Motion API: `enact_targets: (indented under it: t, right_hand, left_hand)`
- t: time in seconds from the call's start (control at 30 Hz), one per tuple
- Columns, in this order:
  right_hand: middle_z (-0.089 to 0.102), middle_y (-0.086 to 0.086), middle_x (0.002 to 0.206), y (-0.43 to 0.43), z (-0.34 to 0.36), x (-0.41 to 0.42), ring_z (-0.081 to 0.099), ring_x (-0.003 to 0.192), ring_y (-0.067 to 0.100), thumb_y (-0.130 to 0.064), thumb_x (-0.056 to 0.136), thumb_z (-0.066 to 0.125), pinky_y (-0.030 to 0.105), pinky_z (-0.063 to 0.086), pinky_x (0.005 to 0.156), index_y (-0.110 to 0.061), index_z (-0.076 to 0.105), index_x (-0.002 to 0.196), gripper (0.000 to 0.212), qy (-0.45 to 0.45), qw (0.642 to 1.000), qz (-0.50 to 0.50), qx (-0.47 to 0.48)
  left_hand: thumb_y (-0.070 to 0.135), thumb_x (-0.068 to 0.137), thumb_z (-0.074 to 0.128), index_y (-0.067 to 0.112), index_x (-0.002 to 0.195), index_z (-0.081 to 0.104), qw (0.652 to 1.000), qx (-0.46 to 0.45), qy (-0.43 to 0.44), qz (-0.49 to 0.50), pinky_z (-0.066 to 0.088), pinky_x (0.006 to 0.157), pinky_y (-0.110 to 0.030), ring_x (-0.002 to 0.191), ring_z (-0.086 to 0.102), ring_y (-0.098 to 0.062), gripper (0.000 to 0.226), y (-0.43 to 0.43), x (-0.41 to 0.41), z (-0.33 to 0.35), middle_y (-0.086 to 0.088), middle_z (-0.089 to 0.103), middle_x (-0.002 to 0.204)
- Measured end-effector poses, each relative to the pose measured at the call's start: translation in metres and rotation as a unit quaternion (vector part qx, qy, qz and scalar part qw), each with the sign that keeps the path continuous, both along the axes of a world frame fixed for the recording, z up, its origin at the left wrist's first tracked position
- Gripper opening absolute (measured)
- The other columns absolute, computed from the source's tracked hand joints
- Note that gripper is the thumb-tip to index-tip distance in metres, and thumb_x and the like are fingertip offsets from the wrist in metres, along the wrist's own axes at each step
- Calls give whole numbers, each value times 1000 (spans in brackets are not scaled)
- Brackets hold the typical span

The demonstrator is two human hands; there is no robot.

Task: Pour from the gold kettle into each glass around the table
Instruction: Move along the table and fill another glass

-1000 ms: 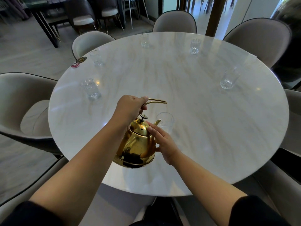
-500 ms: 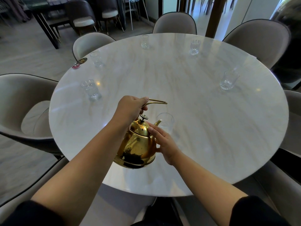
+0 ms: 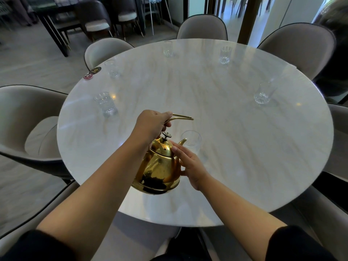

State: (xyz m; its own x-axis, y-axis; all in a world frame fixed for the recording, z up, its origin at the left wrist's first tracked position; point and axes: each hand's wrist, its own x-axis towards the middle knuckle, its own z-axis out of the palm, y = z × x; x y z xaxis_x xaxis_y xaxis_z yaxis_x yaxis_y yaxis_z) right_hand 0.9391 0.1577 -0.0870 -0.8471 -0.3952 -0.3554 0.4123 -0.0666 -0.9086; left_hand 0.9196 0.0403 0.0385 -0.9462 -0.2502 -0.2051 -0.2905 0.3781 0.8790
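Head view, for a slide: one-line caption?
Left hand tips gold kettle toward nearest glass; right hand steadies its body.

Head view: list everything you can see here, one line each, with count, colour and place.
table: one, white marble, round, centre of view
gold kettle: one, gold, held over the near table edge, spout toward the nearest glass
nearest glass: one, clear, right at the spout
other glasses: five, clear, near the rim: two left, two far, one right
discs: two, one black and one red, far-left table edge
chairs: at least five, grey, around the table
dark dining set: one table with some chairs, dark, background far left
left hand: one, holds the kettle's handle
right hand: one, straight fingers on the kettle's lid
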Motion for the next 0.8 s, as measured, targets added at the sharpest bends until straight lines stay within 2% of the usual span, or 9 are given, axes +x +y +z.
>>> enact_targets:
  t: [0.27, 0.8]
  right_hand:
    - [62, -8, 124, 0, 0, -1, 51, 122, 22, -56, 75, 57, 30, 50, 74, -43, 59, 124, 51, 0, 1000, 0, -6]
    - [61, -11, 122, -1, -6, -2, 52, 118, 20, -57, 76, 56, 42, 50, 90, -43, 58, 126, 51, 4, 1000, 4, 1]
  left_hand:
    - [31, 94, 53, 10, 59, 58, 1000, -3, -2, -2, 33, 50, -21, 49, 37, -12, 41, 1, 0, 1, 0, 46, 53]
    - [31, 94, 53, 10, 59, 58, 1000, -5, -9, -4, 32, 50, -22, 49, 36, -12, 41, 1, -1, 1, 0, 45, 53]
